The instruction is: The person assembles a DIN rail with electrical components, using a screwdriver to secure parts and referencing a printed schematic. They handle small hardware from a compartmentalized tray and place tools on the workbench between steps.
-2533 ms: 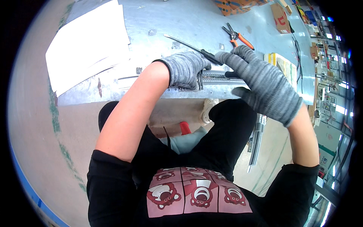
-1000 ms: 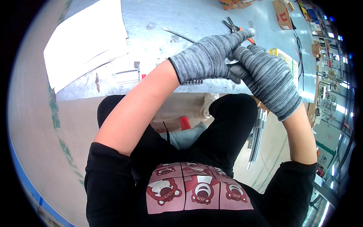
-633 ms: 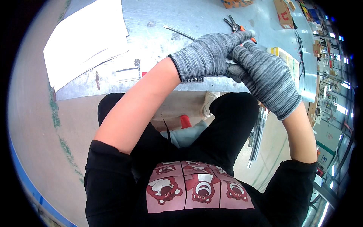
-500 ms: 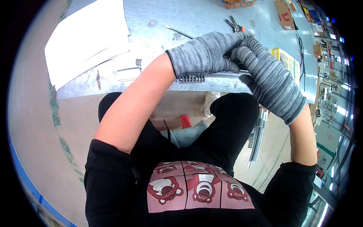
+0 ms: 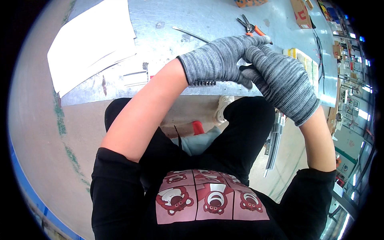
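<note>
Both my hands wear grey striped knit gloves and meet above the front of a metal workbench (image 5: 156, 40). My left hand (image 5: 224, 58) reaches right, its fingers pressed together over the right fingertips and its thumb pointing down. My right hand (image 5: 282, 76) comes in from the right with curled fingers touching the left ones. Whatever lies between the fingers is hidden. Below my left hand, a black slotted strip (image 5: 204, 84) shows partly at the bench edge. Beyond the hands lie orange-handled pliers (image 5: 251, 27) and a thin metal rod-like tool (image 5: 190, 34), its right end covered.
White paper sheets (image 5: 94, 46) cover the bench's left side. At the right stand a yellow-and-white box (image 5: 304, 60), a black cable (image 5: 319, 48) and a cardboard box (image 5: 301, 15). Long metal rails (image 5: 274, 140) are beside my right knee, below the bench edge.
My right hand has shifted slightly left, and my left thumb has moved down. More of the pliers' orange handles shows. The toothed rail seen between the hands is now out of sight.
</note>
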Demonstrator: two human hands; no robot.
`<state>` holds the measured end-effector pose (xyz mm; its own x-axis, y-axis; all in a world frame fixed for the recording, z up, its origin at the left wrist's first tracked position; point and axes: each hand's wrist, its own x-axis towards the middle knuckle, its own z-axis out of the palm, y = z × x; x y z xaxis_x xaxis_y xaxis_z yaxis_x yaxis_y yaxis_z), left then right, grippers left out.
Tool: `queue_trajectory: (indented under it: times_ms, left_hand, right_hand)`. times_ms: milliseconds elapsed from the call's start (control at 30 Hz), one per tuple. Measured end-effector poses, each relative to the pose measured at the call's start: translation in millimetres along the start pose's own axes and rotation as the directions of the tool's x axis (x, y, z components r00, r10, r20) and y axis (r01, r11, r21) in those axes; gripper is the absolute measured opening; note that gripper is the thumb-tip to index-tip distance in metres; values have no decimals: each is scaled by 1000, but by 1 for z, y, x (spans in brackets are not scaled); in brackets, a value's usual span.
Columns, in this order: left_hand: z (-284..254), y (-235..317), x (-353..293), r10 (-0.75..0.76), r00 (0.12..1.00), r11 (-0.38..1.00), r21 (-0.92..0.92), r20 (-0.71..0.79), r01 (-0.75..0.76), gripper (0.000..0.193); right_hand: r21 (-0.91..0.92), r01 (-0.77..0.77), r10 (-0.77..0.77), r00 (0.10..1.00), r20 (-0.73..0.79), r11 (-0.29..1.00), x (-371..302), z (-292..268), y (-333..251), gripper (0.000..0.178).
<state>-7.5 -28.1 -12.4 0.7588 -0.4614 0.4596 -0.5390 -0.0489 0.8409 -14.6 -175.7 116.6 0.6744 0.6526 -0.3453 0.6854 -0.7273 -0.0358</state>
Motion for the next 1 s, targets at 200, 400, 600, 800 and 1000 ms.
queue_trajectory:
  times_ms: [200,400,600,800,1000]
  left_hand:
    - [-10,15,16,-288,941,956,3,176,292,73]
    - [-7,10,8,-183,982,983,27,39,182,65]
    - [-3,6,5,-169,986,984,46,-7,169,82]
    - [0,-2,20,-75,993,971,235,90,52,78]
    - [-26,10,6,-306,946,950,99,104,296,77]
  right_hand:
    - [-115,209,-230,946,-230,971,-13,6,17,32]
    - [9,134,-131,979,-154,991,-2,-2,3,34]
    - [-100,20,-19,1000,13,995,-6,-1,2,38]
    - [55,24,-25,1000,10,998,-15,0,12,41]
    - [-54,78,-79,997,-15,995,-11,-1,9,27]
